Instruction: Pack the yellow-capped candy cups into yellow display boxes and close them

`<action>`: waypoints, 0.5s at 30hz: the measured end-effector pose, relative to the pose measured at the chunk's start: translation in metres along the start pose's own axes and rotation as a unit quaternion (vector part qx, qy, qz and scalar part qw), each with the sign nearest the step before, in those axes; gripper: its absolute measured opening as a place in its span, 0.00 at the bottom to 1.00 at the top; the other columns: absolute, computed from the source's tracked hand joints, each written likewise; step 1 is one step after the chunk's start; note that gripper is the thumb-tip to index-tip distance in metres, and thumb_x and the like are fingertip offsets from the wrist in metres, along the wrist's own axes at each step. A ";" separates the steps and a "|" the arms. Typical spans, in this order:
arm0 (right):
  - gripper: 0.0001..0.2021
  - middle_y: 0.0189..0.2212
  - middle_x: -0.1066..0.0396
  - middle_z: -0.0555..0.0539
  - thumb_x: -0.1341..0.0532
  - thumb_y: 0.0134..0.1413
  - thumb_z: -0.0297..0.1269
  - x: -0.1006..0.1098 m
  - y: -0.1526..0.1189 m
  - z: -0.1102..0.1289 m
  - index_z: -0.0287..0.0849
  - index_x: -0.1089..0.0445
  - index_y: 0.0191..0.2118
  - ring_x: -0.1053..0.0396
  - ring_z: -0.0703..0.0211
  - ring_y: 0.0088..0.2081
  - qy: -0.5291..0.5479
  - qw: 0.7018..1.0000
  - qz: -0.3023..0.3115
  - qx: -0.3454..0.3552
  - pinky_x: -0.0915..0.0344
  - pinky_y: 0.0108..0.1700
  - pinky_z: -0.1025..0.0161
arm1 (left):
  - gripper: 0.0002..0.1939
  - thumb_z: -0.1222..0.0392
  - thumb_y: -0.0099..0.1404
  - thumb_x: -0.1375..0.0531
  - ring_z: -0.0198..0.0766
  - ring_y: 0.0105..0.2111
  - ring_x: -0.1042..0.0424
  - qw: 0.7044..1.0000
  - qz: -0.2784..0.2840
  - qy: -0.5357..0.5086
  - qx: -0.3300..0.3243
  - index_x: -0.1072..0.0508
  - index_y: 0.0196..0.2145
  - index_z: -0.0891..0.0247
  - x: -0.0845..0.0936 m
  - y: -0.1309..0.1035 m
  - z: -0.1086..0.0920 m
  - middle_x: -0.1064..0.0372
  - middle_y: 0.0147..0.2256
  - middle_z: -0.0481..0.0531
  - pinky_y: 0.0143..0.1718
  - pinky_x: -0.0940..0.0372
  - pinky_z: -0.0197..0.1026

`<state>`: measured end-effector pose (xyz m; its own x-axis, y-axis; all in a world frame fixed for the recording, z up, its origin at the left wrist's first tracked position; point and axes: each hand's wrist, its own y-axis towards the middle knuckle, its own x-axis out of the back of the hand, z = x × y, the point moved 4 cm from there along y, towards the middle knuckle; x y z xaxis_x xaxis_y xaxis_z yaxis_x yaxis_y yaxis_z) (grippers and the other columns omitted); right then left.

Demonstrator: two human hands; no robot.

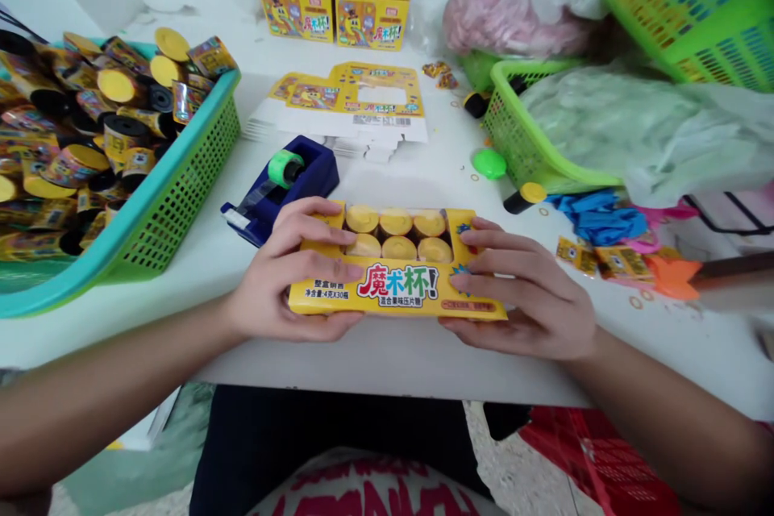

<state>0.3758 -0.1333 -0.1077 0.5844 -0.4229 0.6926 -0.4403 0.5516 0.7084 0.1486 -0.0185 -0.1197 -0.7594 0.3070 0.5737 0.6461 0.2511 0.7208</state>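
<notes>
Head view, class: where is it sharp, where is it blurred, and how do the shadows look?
In the head view, the large printing on the front yellow box is legible; the dark brown object at far right is smeared; the white tabletop shows only soft-edged shadows.

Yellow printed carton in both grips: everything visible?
The yellow printed cardboard-looking carton is oblong, long side facing the camera. A window shows six yellow lids in two rows of three. Multicoloured characters mark the front. The left grip and right grip hold its ends near the front edge of the white table; table contact unclear.
</notes>
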 end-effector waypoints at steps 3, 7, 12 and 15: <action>0.21 0.36 0.27 0.47 0.30 0.48 0.31 0.005 0.001 0.003 0.43 0.29 0.49 0.28 0.46 0.50 0.010 1.000 0.005 0.001 0.27 0.54 0.42 | 0.19 0.57 0.48 0.29 0.50 0.48 0.33 1.000 -0.003 -0.007 -0.010 0.27 0.39 0.55 0.001 0.002 -0.001 0.32 0.40 0.52 0.55 0.36 0.61; 0.21 0.36 0.26 0.45 0.32 0.50 0.26 0.011 0.003 0.006 0.42 0.28 0.52 0.26 0.47 0.47 0.074 0.996 -0.016 -0.049 0.28 0.55 0.41 | 0.13 0.56 0.54 0.32 0.48 0.47 0.33 0.999 -0.015 -0.024 0.022 0.27 0.38 0.55 0.000 0.005 -0.005 0.33 0.39 0.52 0.55 0.38 0.63; 0.23 0.35 0.26 0.48 0.33 0.51 0.28 0.012 0.000 0.004 0.51 0.28 0.54 0.26 0.51 0.46 0.101 0.989 -0.027 -0.100 0.28 0.55 0.43 | 0.13 0.56 0.54 0.32 0.45 0.45 0.31 0.999 -0.008 -0.025 0.047 0.27 0.38 0.54 0.000 0.007 -0.009 0.32 0.39 0.50 0.56 0.37 0.61; 0.24 0.36 0.27 0.47 0.32 0.51 0.27 0.012 -0.002 0.003 0.51 0.28 0.54 0.27 0.52 0.45 0.115 0.987 -0.030 -0.108 0.29 0.56 0.43 | 0.13 0.58 0.54 0.32 0.44 0.45 0.31 0.998 -0.001 -0.026 0.065 0.27 0.38 0.55 0.001 0.008 -0.011 0.32 0.39 0.50 0.57 0.38 0.60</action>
<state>0.3819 -0.1418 -0.1002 0.7554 -0.2977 0.5838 -0.2594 0.6823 0.6835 0.1526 -0.0259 -0.1094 -0.7578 0.3528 0.5489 0.6517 0.3668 0.6639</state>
